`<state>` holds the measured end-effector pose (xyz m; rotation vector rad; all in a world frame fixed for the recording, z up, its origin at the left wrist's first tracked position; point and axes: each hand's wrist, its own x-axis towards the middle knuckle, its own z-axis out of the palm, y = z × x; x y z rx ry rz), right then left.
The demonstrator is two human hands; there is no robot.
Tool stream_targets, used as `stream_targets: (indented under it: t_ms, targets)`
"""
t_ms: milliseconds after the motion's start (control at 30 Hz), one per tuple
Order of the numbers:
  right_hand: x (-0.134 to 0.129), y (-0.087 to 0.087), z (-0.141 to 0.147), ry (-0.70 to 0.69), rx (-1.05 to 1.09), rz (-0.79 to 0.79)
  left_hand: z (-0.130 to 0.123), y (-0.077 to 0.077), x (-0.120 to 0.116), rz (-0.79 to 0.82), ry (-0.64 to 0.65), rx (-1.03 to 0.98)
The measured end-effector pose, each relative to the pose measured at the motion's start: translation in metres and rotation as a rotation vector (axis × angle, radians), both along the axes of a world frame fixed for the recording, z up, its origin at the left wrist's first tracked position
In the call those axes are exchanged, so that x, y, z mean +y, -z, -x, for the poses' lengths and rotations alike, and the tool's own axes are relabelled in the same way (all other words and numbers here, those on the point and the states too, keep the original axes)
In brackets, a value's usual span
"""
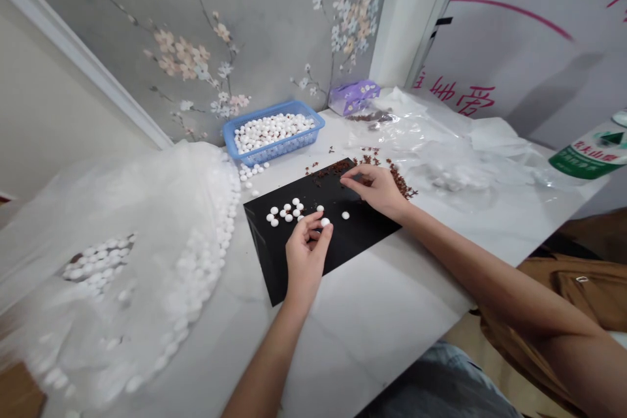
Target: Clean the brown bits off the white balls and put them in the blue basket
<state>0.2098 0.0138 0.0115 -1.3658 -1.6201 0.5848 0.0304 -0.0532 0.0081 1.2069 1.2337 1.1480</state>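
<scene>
Between the thumb and fingers of my left hand (307,251) is a small white ball (325,223), held above a black mat (274,274). Several more white balls (289,217) lie on the mat just beyond that hand, and a single white ball (345,215) rests to its right. My right hand (375,186) is over the mat's far right part, thumb and forefinger pinched together. What sits in that pinch, if anything, is too small to make out. Close by it lie small reddish-brown star-shaped pieces (399,179), spread over the mat's far edge and the table.
A blue basket (308,137) full of white balls stands against the wall. At left is a big translucent bag (161,209) of white balls. Clear plastic bags (455,150), a purple packet (355,96) and a green-and-white bottle (590,153) occupy the right side.
</scene>
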Motion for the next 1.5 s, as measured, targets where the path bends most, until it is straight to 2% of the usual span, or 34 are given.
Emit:
stream_targets:
  t_ms: [100,200,333,533,600,733,867,1033,1200,1500]
  targets:
    - [-0.006,-0.005,0.009,-0.079,0.217,0.088,0.0,0.0,0.0,-0.017,0.013,0.014]
    - [-0.008,-0.005,0.015,-0.127,0.339,0.136,-0.001,0.0,-0.001,-0.014,0.029,0.024]
    - [-0.005,0.002,0.013,-0.104,0.37,0.209,-0.001,0.0,0.0,-0.014,0.022,0.035]
    - [-0.001,0.008,0.01,-0.012,0.384,0.205,0.0,0.0,0.0,-0.014,0.027,0.02]
    - [-0.003,0.005,0.011,-0.1,0.396,0.232,0.0,0.001,0.0,-0.009,0.029,0.012]
    - [-0.01,-0.002,0.017,-0.381,0.476,0.336,0.0,0.001,0.0,0.002,0.016,-0.019]
    - [-0.016,-0.005,0.02,-0.509,0.554,0.404,-0.001,-0.001,0.001,0.01,0.005,-0.057]
    - [-0.018,-0.01,0.019,-0.591,0.546,0.507,0.0,-0.002,0.001,0.017,-0.017,-0.081]
    - [-0.019,-0.012,0.022,-0.613,0.486,0.503,0.001,0.0,0.002,0.017,-0.058,-0.087]
    - [-0.021,-0.008,0.028,-0.639,0.544,0.543,0.002,0.004,0.003,0.022,-0.065,-0.087]
